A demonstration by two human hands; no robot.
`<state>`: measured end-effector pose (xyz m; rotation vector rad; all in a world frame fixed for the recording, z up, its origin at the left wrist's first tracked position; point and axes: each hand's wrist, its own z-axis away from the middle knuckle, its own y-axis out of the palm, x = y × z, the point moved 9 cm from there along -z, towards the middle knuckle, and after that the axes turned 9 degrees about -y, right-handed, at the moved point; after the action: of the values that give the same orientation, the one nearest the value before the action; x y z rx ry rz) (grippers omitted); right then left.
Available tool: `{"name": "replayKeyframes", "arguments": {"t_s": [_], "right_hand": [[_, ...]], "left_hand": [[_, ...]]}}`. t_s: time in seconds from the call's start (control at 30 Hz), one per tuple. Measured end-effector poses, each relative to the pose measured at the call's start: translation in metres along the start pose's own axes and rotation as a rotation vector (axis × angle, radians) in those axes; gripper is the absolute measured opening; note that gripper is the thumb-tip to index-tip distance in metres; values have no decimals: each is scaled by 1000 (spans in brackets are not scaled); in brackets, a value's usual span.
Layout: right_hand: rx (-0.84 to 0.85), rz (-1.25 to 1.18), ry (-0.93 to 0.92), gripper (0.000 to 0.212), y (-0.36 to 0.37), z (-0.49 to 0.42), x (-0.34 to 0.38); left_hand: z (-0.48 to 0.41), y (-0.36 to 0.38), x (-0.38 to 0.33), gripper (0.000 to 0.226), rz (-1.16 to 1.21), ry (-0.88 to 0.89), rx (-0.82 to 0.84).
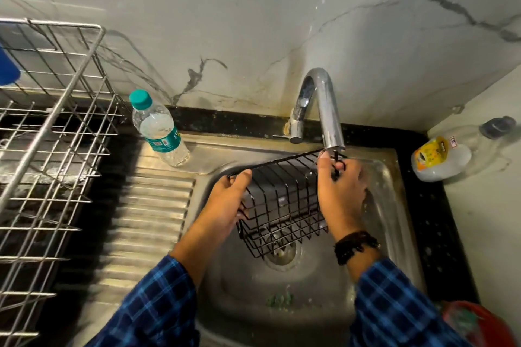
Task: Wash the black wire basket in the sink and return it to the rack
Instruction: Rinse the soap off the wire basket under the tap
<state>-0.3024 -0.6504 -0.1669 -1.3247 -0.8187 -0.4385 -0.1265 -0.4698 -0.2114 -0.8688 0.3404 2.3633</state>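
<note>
The black wire basket hangs tilted over the steel sink, above the drain and just under the tap spout. My left hand grips its left end, fingers curled over the rim. My right hand grips the right end, pinching the wires near the spout's mouth. No stream of water is visible from the tap. The steel wire rack stands at the left on the counter.
A water bottle with a teal cap stands on the sink's back left edge. A pale plastic jug with a yellow label lies on the black counter at right. A red object sits at bottom right. Green scraps lie in the sink.
</note>
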Motion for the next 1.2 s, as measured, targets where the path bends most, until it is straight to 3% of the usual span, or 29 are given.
{"name": "replayKeyframes", "arguments": {"t_s": [0.13, 0.23, 0.33, 0.4, 0.47, 0.53, 0.6, 0.67, 0.8, 0.9, 0.97, 1.07, 1.2], "right_hand": [[67, -180, 128, 40, 6, 19, -26], [28, -219, 85, 33, -8, 34, -28], [-65, -251, -34, 33, -29, 51, -22], [-100, -319, -79, 33, -35, 62, -19], [-129, -397, -139, 36, -41, 72, -16], [-142, -454, -184, 40, -46, 76, -12], [-139, -479, -206, 43, -49, 75, -12], [-116, -454, -198, 43, -51, 70, -18], [-98, -376, -168, 25, -53, 59, -32], [-130, -372, -124, 31, -54, 51, -35], [-192, -345, -124, 8, -59, 46, -31], [-253, -341, -127, 14, -66, 39, -24], [-354, -382, -83, 18, -82, 33, -26]], "left_hand": [[20, 1, -29, 25, -284, 326, 36], [23, -3, -31, 33, -341, 344, 17], [13, -9, -17, 43, -200, 201, 31], [-5, -14, 18, 51, 81, -133, 101], [-7, -2, 60, 72, 207, -488, 290], [7, 18, 77, 85, 204, -642, 540], [16, 30, 72, 88, 229, -613, 682], [19, 36, 59, 90, 238, -560, 717], [18, 33, 42, 87, 108, -494, 632], [20, 40, 35, 85, 82, -473, 592], [20, 45, 33, 89, 104, -476, 561], [24, 57, 31, 103, 116, -499, 554], [25, 75, 29, 101, 118, -509, 582]]}}
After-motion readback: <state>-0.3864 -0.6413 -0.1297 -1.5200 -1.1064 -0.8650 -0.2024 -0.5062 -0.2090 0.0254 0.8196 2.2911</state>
